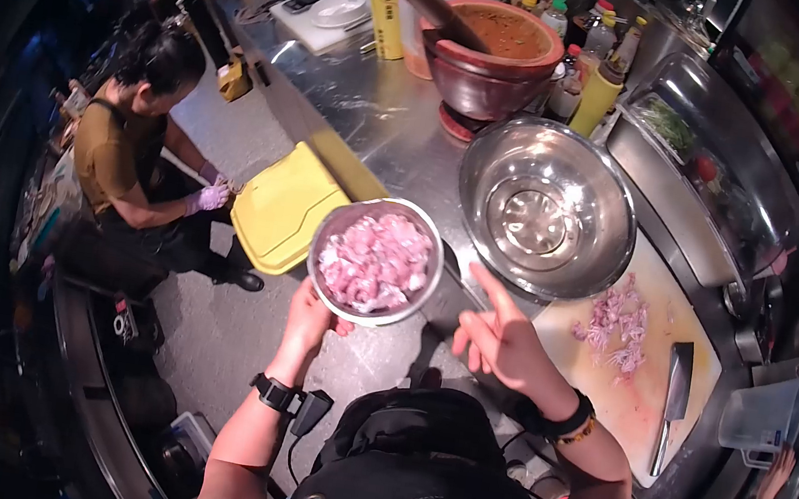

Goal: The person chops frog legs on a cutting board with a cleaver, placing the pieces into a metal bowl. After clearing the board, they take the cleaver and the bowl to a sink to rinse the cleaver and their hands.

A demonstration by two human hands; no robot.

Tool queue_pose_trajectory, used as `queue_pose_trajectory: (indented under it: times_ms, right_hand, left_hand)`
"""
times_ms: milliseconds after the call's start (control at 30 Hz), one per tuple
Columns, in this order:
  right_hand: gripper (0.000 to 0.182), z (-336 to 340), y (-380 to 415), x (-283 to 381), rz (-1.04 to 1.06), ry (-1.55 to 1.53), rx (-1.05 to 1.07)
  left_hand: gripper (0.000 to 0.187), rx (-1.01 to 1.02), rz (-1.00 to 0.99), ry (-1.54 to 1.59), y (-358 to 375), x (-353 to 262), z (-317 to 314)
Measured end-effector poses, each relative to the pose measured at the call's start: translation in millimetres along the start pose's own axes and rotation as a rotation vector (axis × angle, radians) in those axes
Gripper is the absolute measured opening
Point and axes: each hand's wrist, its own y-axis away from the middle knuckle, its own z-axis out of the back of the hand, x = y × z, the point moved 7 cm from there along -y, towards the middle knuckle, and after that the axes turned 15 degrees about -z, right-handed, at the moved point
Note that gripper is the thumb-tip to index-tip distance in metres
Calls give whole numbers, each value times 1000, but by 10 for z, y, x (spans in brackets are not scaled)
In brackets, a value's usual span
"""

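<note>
My left hand (309,316) is closed on the rim and underside of a round metal bowl (319,229). Pink chopped raw meat (375,258) fills the bowl. My right hand (500,344) is raised to the right of the bowl, index finger stretched out and the other fingers loosely bent, with nothing in it. Just beyond that hand stands a large, shiny steel mixing bowl (490,176). To its right, a pale cutting board (591,406) carries scraps of pink raw meat (619,327) and a cleaver (678,382).
A large mortar (482,84) with a wooden pestle (443,13) stands at the back of the steel counter (358,108), near several bottles (601,36). At left, a gloved person (136,144) sits by a yellow lid (289,210). Another hand (780,469) touches a clear plastic pitcher (763,414) at right.
</note>
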Motion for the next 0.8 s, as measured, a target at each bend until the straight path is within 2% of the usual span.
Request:
queue_pose_trajectory:
  times_ms: [133,233,333,467,600,700,800]
  right_hand:
    - [41,291,122,-266,-154,-30,-3]
    - [33,518,201,-617,-280,-133,-121]
    - [32,598,260,-881,-344,-287,-292]
    - [32,447,236,-1036,-357,-505,-506]
    - [31,191,121,-954,-319,-622,-603]
    - [29,7,90,-897,-293,-644,-662]
    - [27,-98,97,-921,-319,-646,-701]
  left_hand:
    - [24,-14,-120,-51,-694,-97,-45]
    - [22,-41,-120,33,-1257,-52,-45]
    - [20,26,-143,83,-1880,91,3]
    - [24,-18,-106,42,-2482,87,-30]
    - [29,48,-88,52,-2950,221,-60]
    - [22,34,-101,40,-3138,209,-69]
    - [20,139,-78,9,-3235,149,-123]
